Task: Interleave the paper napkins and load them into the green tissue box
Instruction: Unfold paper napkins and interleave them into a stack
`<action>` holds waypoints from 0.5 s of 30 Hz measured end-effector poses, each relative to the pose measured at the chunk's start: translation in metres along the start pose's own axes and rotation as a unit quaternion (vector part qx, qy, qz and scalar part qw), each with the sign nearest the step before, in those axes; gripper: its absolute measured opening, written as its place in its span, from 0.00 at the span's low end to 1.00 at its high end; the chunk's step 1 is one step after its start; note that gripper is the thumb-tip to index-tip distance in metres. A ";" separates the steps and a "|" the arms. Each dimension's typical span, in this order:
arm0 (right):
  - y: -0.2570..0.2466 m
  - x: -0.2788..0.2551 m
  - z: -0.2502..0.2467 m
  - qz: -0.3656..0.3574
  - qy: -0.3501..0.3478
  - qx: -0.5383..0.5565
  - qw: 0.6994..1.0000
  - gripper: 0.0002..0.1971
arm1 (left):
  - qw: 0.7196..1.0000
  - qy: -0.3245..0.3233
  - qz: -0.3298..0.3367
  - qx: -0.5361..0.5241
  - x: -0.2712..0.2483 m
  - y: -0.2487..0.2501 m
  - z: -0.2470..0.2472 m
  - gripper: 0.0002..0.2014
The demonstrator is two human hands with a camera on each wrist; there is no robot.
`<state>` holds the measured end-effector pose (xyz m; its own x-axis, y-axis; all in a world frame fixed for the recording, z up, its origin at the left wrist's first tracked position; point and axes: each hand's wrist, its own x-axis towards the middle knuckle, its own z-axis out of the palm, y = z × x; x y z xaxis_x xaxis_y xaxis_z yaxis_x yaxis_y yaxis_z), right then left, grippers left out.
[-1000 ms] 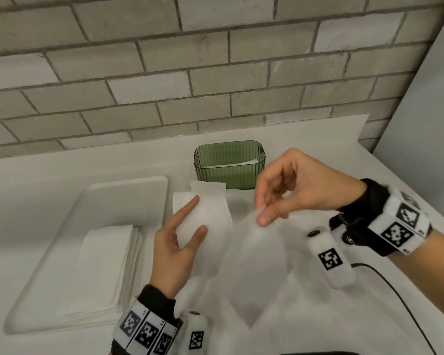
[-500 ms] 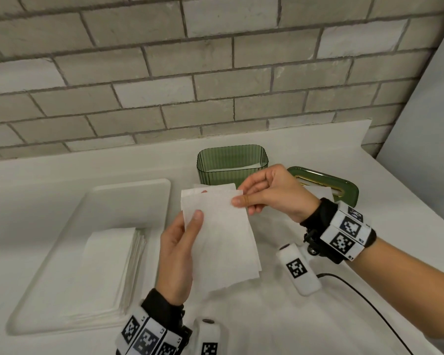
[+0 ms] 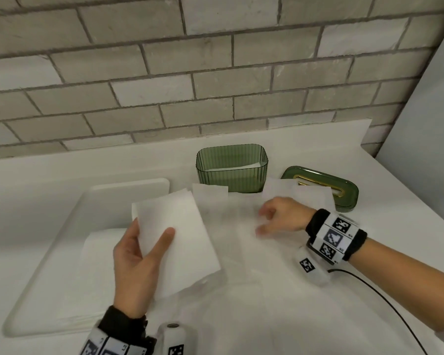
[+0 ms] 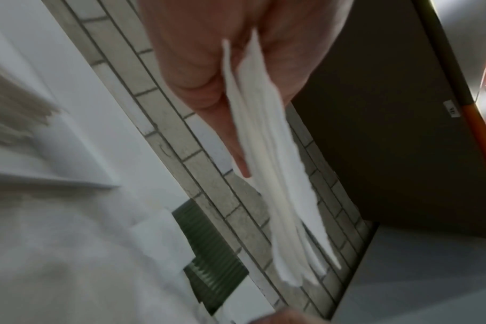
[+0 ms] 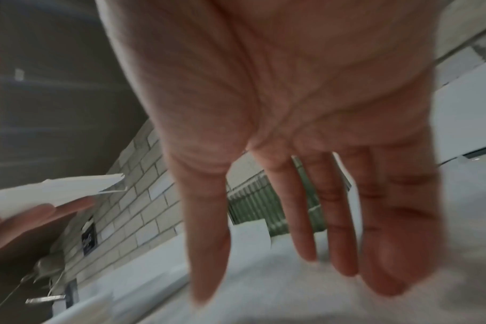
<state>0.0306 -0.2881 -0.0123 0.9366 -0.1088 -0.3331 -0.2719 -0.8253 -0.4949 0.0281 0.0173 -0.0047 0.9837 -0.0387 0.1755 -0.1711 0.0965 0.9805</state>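
the left hand [image 3: 136, 262] pinches a thin bundle of paper napkins [image 3: 177, 242] above the tabletop [image 3: 267, 316], thumb on top. the right hand [image 3: 280, 217], fingers loose and empty, hovers near the green tissue box [image 3: 231, 172]. the napkins look light, limp and easily torn, so best held flat near an edge.

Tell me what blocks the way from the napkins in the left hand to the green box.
Nothing visible does. The left hand holds the folded napkins in the air; the green tissue box stands open behind them, its lid set aside to the right.
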 end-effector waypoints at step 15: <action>-0.012 -0.004 0.025 -0.023 -0.021 -0.021 0.999 0.25 | 0.997 -0.015 0.019 0.076 -0.008 -0.007 0.000 0.32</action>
<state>0.0246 -0.2637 -0.0244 0.9373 -0.0476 -0.3453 -0.2190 -0.8511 -0.4771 0.0216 0.0166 -0.0132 0.9745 -0.0684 0.2139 -0.2176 -0.0525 0.9746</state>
